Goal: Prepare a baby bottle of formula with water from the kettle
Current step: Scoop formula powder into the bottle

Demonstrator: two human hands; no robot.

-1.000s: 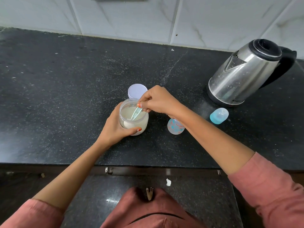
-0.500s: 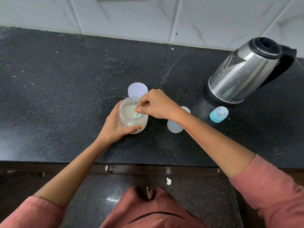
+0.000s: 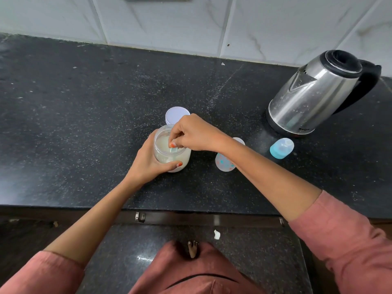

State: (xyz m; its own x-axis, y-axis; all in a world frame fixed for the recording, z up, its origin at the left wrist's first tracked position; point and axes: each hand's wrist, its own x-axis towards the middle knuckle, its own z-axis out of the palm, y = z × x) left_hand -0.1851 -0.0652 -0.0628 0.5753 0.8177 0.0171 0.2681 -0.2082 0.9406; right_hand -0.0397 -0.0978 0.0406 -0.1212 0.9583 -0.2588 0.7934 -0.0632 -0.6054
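Single head-worn view. Looks forward and steeply down onto black countertop [image 3: 84, 124], at arm's reach. Tiled wall [image 3: 275, 22] across top of frame, kettle [image 3: 318, 94] upper right, floor [image 3: 244, 255] at bottom. Wide-angle bend at edges.

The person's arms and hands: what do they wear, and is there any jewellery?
Both arms wear loose dusty-pink sleeves, the left sleeve and the right sleeve, which reach only to about the elbows; the forearms are bare. The left hand and right hand have orange-red painted nails. No ring, watch or bracelet shows.
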